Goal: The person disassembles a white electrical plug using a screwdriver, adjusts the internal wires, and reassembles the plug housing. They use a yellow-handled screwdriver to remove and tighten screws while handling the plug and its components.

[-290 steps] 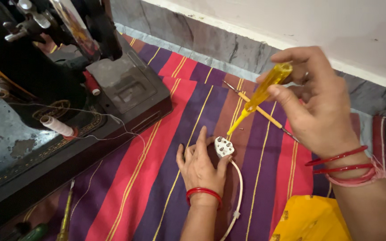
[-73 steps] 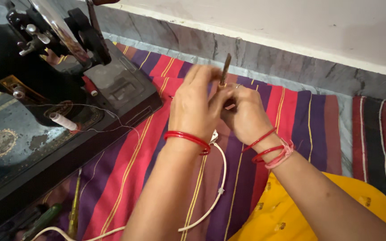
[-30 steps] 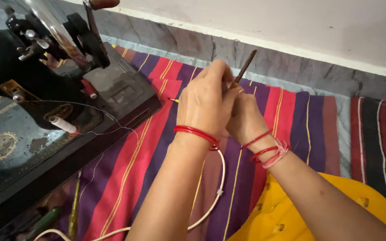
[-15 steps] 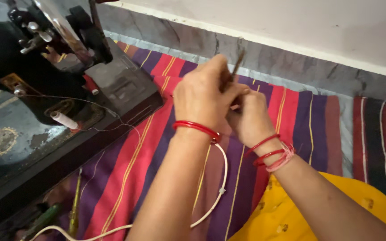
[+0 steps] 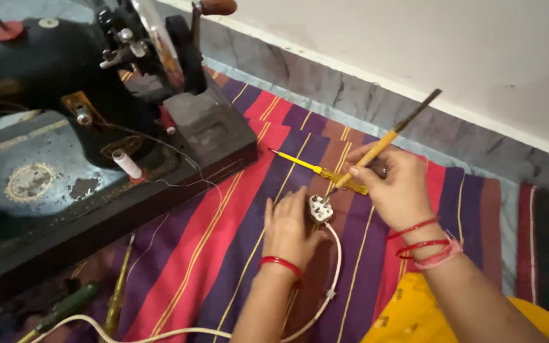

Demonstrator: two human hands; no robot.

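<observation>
Wall: pale wall (image 5: 414, 44) runs across the top of my view, with a grey stone skirting (image 5: 351, 101) at its foot.
Striped cloth: red, purple and yellow striped cloth (image 5: 223, 235) covers the floor under everything I am working on.
Sewing machine: black sewing machine (image 5: 65, 95) stands on its dark base at my upper left, its corner resting on the cloth; a white thread spool (image 5: 125, 164) stands on the base.
Yellow garment: my yellow clothing (image 5: 427, 317) shows at the bottom right.
Right hand: my right hand (image 5: 395, 187) is clenched around a screwdriver (image 5: 382, 143) with a yellow handle, held slanted, its long end pointing up toward the wall and its lower tip down at the plug. Red bangles and thread sit on that wrist.
Left hand: my left hand (image 5: 290, 225) lies on the cloth, fingers grasping the plug and keeping it in place. A red bangle circles the wrist.
Cord: white cord (image 5: 335, 267) leaves the plug, curves past my left wrist and trails off toward the bottom left.
Second screwdriver: another yellow screwdriver (image 5: 316, 170) lies flat on the cloth just beyond the plug, untouched.
Green tool: a green-handled tool (image 5: 68, 305) lies at the bottom left beside the machine base.
Plug: small white plug (image 5: 320, 208) sits on the cloth between my two hands, held at my left fingertips, with the screwdriver tip touching it.
</observation>
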